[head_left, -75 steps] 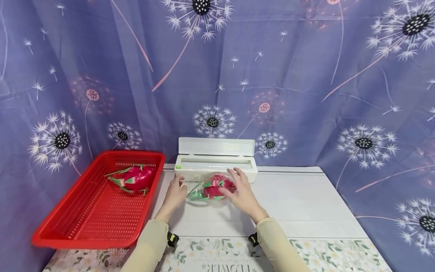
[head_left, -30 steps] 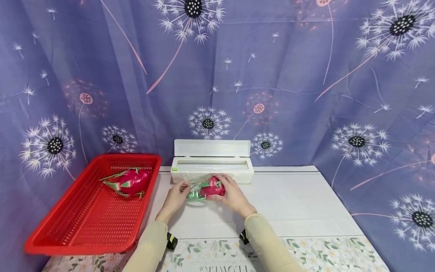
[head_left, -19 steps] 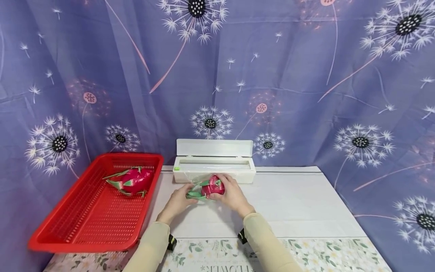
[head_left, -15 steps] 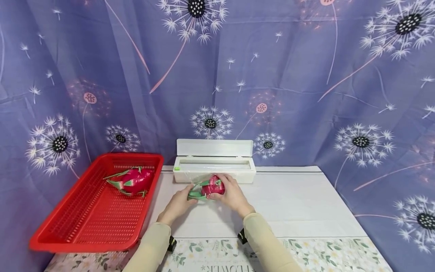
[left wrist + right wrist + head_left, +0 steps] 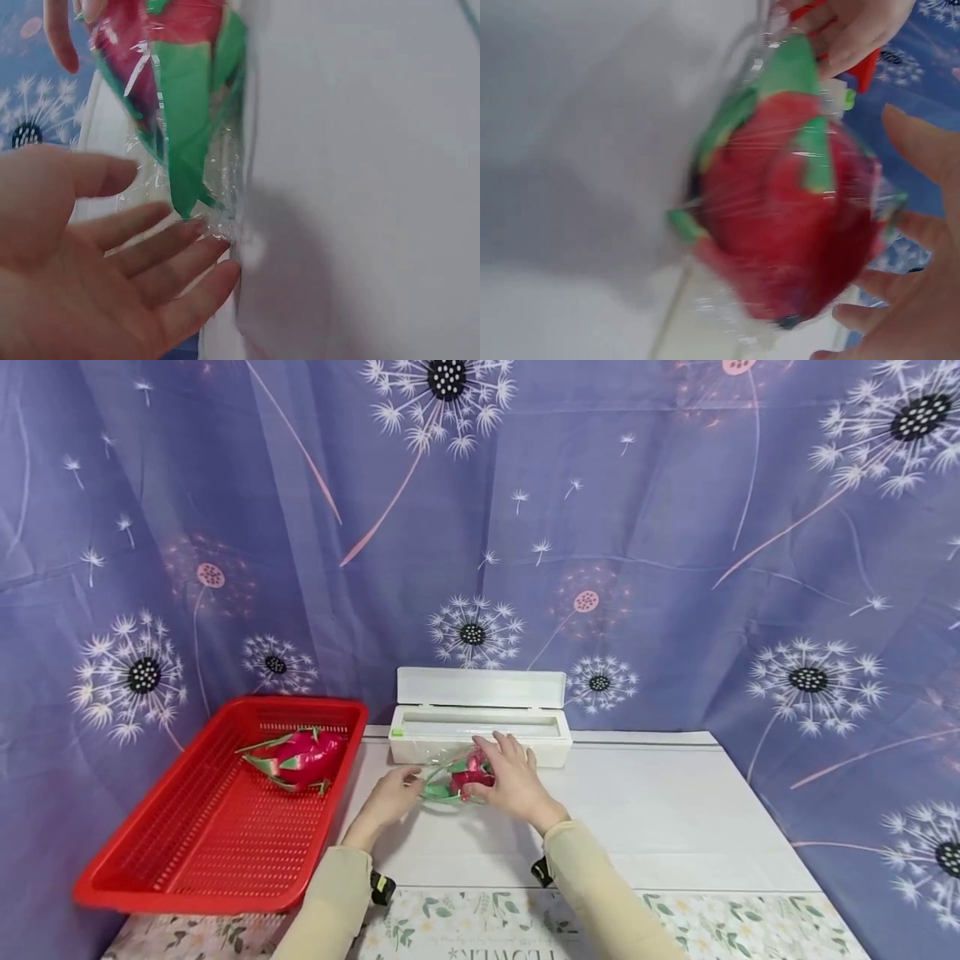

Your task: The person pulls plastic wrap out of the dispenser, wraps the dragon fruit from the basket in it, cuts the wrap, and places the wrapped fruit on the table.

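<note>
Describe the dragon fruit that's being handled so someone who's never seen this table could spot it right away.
Find the white table and the open white film dispenser box at its back edge. Just in front of it lies a dragon fruit between the left hand and the right hand. Unlike the one in the red basket, it lies in clear film.

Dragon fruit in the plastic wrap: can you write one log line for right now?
left hand: open, fingertips at wrap | right hand: open, over wrapped dragon fruit | table | second dragon fruit in red basket

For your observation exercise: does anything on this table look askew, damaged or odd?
Nothing stands out. The wrapped dragon fruit lies between both hands before the open film dispenser; another dragon fruit rests in the red basket.
</note>
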Motion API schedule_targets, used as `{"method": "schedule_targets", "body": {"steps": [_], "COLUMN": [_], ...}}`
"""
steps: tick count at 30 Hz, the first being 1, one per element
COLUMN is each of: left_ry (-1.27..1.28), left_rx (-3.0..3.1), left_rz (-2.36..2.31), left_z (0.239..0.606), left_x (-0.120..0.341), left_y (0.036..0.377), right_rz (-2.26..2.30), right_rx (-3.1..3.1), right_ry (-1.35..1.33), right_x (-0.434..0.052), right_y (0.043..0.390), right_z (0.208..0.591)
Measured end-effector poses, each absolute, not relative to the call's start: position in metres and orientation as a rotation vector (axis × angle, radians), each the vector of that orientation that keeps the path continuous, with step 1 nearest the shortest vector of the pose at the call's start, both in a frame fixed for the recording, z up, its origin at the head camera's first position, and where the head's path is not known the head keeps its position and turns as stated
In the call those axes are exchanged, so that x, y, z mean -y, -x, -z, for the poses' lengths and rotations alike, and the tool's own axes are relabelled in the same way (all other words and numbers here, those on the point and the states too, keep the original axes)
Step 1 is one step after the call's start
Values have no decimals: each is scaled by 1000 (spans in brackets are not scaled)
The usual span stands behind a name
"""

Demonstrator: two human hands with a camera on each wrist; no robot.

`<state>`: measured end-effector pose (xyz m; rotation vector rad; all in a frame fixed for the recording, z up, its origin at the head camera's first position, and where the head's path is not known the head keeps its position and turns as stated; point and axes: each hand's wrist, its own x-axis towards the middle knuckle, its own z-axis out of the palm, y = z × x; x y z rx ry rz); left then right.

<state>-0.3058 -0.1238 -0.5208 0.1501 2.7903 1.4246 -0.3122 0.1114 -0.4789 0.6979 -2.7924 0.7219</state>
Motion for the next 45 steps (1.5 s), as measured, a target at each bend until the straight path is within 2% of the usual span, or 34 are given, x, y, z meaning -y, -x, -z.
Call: {"method": "schedule_targets", "body": {"steps": [6,12,20,30,45], "left_ry": [202,386,421,474,424], "left_rx": [-2837,-2846,-2795,-2792,-2972], "left_rz": [-1612,-1755,-1702,-1593,-1514], "left_z": [518,517,524,522,534], "left_x": [126,126,129,132,141], "left_y": [321,337,353,364,368], "right_rz": [-649,-547,-477,-416,-662], "right_rx": [2702,2704,2809,2872,2969], "right_ry": [-856,-964,-942,-840,-742], "right_x": [-95,-64,-19,15,34], "right_y": [324,342,365,391,417], "right_z": [454,437,436,441,455]}}
